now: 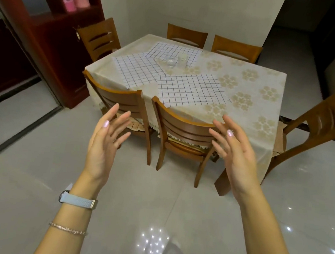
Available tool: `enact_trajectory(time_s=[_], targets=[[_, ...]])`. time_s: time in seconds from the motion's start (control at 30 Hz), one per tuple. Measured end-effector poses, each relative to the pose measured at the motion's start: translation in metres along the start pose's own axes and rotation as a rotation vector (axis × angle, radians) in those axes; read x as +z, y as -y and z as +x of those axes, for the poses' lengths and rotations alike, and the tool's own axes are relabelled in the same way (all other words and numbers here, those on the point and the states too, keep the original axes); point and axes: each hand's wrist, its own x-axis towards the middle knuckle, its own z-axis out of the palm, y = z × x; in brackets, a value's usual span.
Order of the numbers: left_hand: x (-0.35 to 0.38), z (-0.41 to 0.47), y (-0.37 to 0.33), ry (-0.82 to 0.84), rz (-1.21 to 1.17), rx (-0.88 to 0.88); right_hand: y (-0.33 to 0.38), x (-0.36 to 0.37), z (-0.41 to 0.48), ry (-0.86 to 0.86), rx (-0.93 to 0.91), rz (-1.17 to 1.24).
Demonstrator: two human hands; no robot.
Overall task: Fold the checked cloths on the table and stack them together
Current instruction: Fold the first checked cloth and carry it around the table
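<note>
Three white cloths with a dark grid lie flat and unfolded on the table (251, 123). One cloth (193, 90) is nearest the front edge, a second cloth (136, 69) lies to the left, and a third cloth (170, 51) sits at the back under two cups. My left hand (106, 141) and my right hand (233, 152) are raised over the floor, well short of the table. Both hands have spread fingers and hold nothing.
Two wooden chairs (124, 99) (185, 126) are pushed in along the table's near side, between me and the cloths. More chairs stand at the left, back and right (324, 120). A glass (171, 62) and a paper cup (182, 59) stand on the table. A dark cabinet (54, 38) stands at left.
</note>
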Motion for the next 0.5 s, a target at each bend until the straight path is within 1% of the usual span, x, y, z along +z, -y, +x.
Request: enact_trajectory(time_s=[0.3, 0.4, 0.5], targets=[[0.004, 0.18, 0.052, 0.054, 0.01, -0.021, -0.043, 0.018, 0.172, -0.061, 0.0, -0.014], [0.007, 0.239, 0.062, 0.057, 0.024, -0.03, -0.05, 0.024, 0.232, -0.058, 0.01, -0.022], [0.007, 0.298, 0.07, 0.059, 0.055, -0.002, -0.056, 0.032, 0.291, -0.043, 0.001, -0.058]])
